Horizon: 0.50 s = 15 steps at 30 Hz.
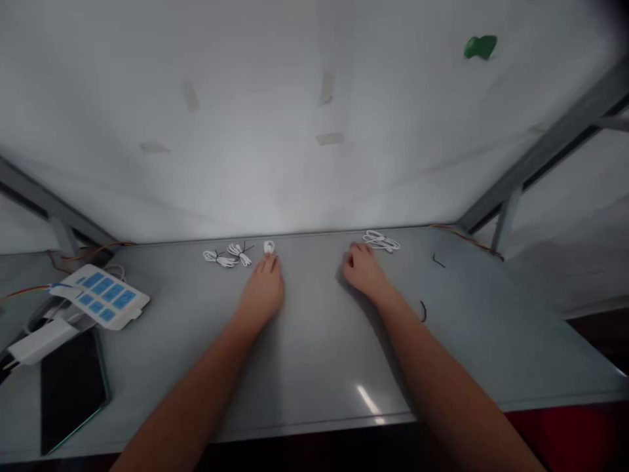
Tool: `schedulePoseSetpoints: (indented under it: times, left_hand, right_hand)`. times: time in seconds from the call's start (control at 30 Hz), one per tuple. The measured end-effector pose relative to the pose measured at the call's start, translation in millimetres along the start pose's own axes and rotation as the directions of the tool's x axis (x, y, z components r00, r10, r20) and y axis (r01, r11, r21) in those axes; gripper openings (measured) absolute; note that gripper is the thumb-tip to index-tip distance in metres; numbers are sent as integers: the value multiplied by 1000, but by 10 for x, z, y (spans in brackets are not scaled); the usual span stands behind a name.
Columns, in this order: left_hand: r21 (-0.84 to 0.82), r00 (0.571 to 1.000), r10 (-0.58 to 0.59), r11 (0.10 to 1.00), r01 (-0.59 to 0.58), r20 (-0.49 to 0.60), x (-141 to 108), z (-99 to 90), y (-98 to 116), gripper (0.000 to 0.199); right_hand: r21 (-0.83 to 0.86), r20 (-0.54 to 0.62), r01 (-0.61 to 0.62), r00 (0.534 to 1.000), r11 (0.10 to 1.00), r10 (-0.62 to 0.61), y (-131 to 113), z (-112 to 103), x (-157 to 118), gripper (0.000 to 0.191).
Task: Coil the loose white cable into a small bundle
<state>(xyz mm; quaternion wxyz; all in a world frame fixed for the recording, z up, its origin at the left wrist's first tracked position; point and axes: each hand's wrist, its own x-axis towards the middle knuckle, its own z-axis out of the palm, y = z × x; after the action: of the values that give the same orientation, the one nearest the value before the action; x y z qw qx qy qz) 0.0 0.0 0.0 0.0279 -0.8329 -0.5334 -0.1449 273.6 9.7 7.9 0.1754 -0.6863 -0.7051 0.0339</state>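
My left hand (263, 286) rests low over the table, its fingers together and closed at the near end of a small coiled white cable (268, 247). The fingertips hide the lower part of that coil. To its left lie two white cable bundles, one (219, 259) and another (240, 254), each with a dark twist tie around its middle. My right hand (364, 269) is on the tabletop with fingers curled in; whatever they may hold is hidden. Just beyond it lies a looser white cable coil (381, 240), with no dark tie visible on it.
Two loose black twist ties, one (439, 261) and another (423, 311), lie on the grey table (314, 367) at right. At left are a white power strip (105, 296) with blue sockets, a white adapter (44, 341) and a dark tablet-like slab (73, 387). A white wall (275, 177) stands behind.
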Motion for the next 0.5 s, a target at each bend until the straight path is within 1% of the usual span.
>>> schedulePoseSetpoints:
  times: [0.03, 0.1, 0.17, 0.2, 0.23, 0.27, 0.33, 0.4, 0.43, 0.47, 0.5]
  left_hand:
    - [34, 998, -66, 997, 67, -19, 14, 6, -71, 46]
    - [83, 984, -167, 982, 172, -63, 31, 11, -198, 46]
    - [95, 973, -208, 971, 217, -101, 35, 10, -284, 45]
    - [87, 970, -212, 971, 223, -114, 35, 10, -307, 44]
    - [72, 970, -211, 973, 221, -124, 35, 9, -318, 42]
    - [55, 969, -207, 975, 216, -135, 36, 9, -317, 41]
    - [16, 969, -193, 980, 198, -155, 43, 11, -284, 40]
    - [-34, 976, -151, 989, 147, -157, 55, 15, -216, 42]
    - [-65, 983, -111, 993, 102, -145, 61, 18, -173, 45]
    - [-101, 991, -59, 994, 46, -122, 65, 24, -126, 47]
    - [-136, 996, 3, 991, -15, -93, 68, 30, -78, 50]
  right_hand:
    - [63, 23, 89, 996, 994, -90, -84, -5, -33, 31]
    - [241, 50, 244, 964, 940, -263, -246, -14, -118, 28]
    - [412, 36, 329, 926, 850, -376, -369, -23, -199, 29]
    - [466, 12, 350, 916, 812, -401, -406, -25, -226, 32]
    - [493, -26, 358, 917, 793, -398, -425, -23, -239, 34]
    - [492, -68, 355, 926, 795, -372, -426, -17, -238, 38]
    - [418, -126, 290, 957, 861, -261, -386, 12, -197, 43]
    - [289, -117, 140, 987, 947, -111, -324, 63, -132, 48]
    - [223, -95, 66, 994, 973, -46, -297, 93, -102, 51]
    - [172, -69, 17, 998, 985, -5, -279, 123, -79, 52]
    - [143, -46, 1, 999, 990, 5, -271, 151, -64, 52]
